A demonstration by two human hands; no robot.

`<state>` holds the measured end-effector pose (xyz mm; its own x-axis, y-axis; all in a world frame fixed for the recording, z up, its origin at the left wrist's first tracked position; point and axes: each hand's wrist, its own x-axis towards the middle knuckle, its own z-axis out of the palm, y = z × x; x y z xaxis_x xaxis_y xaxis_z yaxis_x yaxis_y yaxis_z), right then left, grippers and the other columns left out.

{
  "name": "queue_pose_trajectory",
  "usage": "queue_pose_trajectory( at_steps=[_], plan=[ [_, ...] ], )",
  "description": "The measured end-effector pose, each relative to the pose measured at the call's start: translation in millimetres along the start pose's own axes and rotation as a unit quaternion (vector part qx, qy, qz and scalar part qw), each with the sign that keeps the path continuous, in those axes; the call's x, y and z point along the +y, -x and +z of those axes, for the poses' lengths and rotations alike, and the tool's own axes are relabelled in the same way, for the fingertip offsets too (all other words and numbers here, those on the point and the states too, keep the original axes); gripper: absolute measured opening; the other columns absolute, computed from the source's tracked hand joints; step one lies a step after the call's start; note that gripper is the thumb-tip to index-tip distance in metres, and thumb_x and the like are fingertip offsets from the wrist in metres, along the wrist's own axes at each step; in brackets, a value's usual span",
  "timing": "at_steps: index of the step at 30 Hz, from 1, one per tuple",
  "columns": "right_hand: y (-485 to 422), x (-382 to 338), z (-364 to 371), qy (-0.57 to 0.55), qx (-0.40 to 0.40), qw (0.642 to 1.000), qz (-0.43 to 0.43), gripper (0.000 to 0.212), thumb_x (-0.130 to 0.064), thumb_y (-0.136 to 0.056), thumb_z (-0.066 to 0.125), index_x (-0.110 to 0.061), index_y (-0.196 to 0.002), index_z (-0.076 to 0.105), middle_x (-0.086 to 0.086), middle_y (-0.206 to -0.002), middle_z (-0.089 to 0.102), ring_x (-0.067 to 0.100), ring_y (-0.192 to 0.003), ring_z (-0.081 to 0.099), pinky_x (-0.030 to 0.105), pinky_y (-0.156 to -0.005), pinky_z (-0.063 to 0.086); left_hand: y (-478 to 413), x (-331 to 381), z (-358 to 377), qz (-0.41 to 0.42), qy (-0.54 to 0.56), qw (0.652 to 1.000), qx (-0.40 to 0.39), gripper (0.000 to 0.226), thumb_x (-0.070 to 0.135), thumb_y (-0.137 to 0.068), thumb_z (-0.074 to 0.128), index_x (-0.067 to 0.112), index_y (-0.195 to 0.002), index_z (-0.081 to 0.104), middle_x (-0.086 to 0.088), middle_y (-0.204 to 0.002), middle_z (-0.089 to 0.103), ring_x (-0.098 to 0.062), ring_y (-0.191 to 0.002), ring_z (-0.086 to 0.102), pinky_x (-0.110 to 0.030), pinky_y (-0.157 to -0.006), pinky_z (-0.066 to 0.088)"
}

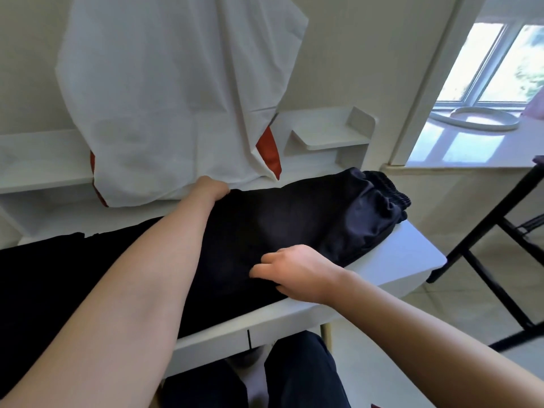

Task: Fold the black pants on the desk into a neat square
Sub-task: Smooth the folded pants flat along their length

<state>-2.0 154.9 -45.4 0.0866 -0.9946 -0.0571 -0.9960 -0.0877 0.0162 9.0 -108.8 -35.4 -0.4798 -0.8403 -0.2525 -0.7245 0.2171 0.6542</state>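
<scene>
The black pants [265, 225] lie stretched across the white desk [406, 257], legs running off to the left and the gathered elastic waistband [388, 187] bunched at the right end. My left hand [210, 188] reaches over the pants to their far edge, fingers curled down onto the fabric there. My right hand [294, 270] sits at the near edge of the pants and pinches the cloth between curled fingers and thumb.
A white cloth with red patches [176, 98] hangs behind the desk and touches its back. A small white shelf [329, 136] stands at the back right. A black chair frame [485, 245] stands right of the desk, below a window sill holding a white ring [477, 119].
</scene>
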Motion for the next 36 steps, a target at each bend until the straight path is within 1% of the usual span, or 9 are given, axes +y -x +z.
queue_pose_trajectory(
  at_steps=[7, 13, 17, 22, 26, 28, 30, 33, 36],
  plan=[
    [3, 7, -1, 0.001, -0.019, 1.0, -0.014, 0.069, -0.004, -0.087, 0.048, -0.036, -0.146, 0.035, 0.0, -0.109, 0.051, 0.022, -0.091, 0.053, 0.033, -0.06, 0.039, 9, 14, 11, 0.046, -0.074, 0.996, 0.005, 0.042, 0.031, -0.092, 0.051, 0.007, -0.125, 0.057, -0.013, -0.129, 0.058, -0.034, -0.114, 0.055, -0.036, -0.092, 0.042],
    [12, 15, -10, 0.001, -0.06, 0.998, 0.018, 0.074, -0.008, -0.087, 0.048, -0.041, -0.15, 0.027, -0.002, -0.1, 0.055, 0.021, -0.077, 0.052, 0.036, -0.064, 0.048, 3, 25, 20, 0.012, -0.002, 1.0, 0.0, 0.037, 0.025, -0.084, 0.069, 0.004, -0.114, 0.063, -0.014, -0.117, 0.064, -0.032, -0.107, 0.06, -0.039, -0.1, 0.047],
    [13, 13, -13, -0.013, -0.091, 0.996, -0.007, 0.076, -0.008, -0.085, 0.053, -0.041, -0.149, 0.03, 0.0, -0.101, 0.061, 0.019, -0.081, 0.054, 0.036, -0.066, 0.048, 4, 19, 30, 0.022, 0.037, 0.998, 0.037, 0.024, 0.011, -0.089, 0.064, 0.012, -0.113, 0.069, -0.006, -0.118, 0.066, -0.028, -0.107, 0.063, -0.029, -0.089, 0.049],
    [7, 17, -5, -0.025, -0.087, 0.996, -0.003, 0.077, -0.008, -0.081, 0.052, -0.041, -0.148, 0.033, -0.001, -0.099, 0.061, 0.019, -0.081, 0.055, 0.037, -0.064, 0.049, 3, 5, 49, 0.064, 0.024, 0.993, 0.098, 0.011, 0.019, -0.091, 0.062, 0.028, -0.097, 0.063, 0.002, -0.114, 0.066, -0.025, -0.106, 0.06, -0.045, -0.1, 0.043],
    [11, 19, -1, -0.153, -0.076, 0.984, 0.048, 0.07, -0.018, -0.08, 0.049, -0.042, -0.145, 0.039, -0.01, -0.102, 0.054, 0.01, -0.083, 0.049, 0.028, -0.067, 0.043, 10, 2, 59, 0.109, -0.124, 0.971, 0.173, 0.026, 0.021, -0.097, 0.052, 0.014, -0.122, 0.055, -0.012, -0.127, 0.05, -0.033, -0.115, 0.05, -0.046, -0.097, 0.034],
    [13, 28, -6, -0.301, -0.061, 0.949, 0.075, 0.059, -0.024, -0.083, 0.049, -0.037, -0.14, 0.048, -0.014, -0.097, 0.051, 0.005, -0.086, 0.05, 0.025, -0.077, 0.043, 18, -2, 63, 0.145, -0.181, 0.948, 0.218, 0.029, 0.016, -0.094, 0.053, 0.013, -0.123, 0.053, -0.015, -0.127, 0.046, -0.035, -0.116, 0.045, -0.047, -0.096, 0.032],
    [10, 42, -9, -0.349, 0.011, 0.931, 0.11, 0.046, -0.034, -0.088, 0.048, -0.033, -0.133, 0.057, -0.015, -0.097, 0.054, 0.004, -0.092, 0.053, 0.025, -0.089, 0.043, 31, -2, 69, 0.191, -0.197, 0.926, 0.259, 0.033, 0.008, -0.087, 0.055, 0.013, -0.12, 0.054, -0.014, -0.123, 0.048, -0.035, -0.115, 0.045, -0.045, -0.096, 0.031],
    [2, 66, -7, -0.207, 0.138, 0.942, 0.223, 0.039, -0.046, -0.091, 0.05, -0.029, -0.122, 0.064, -0.007, -0.102, 0.058, 0.015, -0.1, 0.056, 0.037, -0.09, 0.048, 52, 2, 82, 0.235, -0.175, 0.926, 0.238, 0.03, 0.004, -0.088, 0.052, 0.008, -0.117, 0.053, -0.014, -0.122, 0.05, -0.034, -0.114, 0.046, -0.04, -0.096, 0.034],
    [-4, 87, -5, -0.095, 0.134, 0.932, 0.322, 0.044, -0.046, -0.095, 0.048, -0.026, -0.134, 0.054, 0.002, -0.125, 0.054, 0.027, -0.118, 0.049, 0.041, -0.097, 0.043, 63, 2, 95, 0.247, -0.144, 0.943, 0.17, 0.032, 0.011, -0.096, 0.045, 0.001, -0.126, 0.048, -0.017, -0.131, 0.048, -0.032, -0.12, 0.047, -0.037, -0.099, 0.038]
  ],
)
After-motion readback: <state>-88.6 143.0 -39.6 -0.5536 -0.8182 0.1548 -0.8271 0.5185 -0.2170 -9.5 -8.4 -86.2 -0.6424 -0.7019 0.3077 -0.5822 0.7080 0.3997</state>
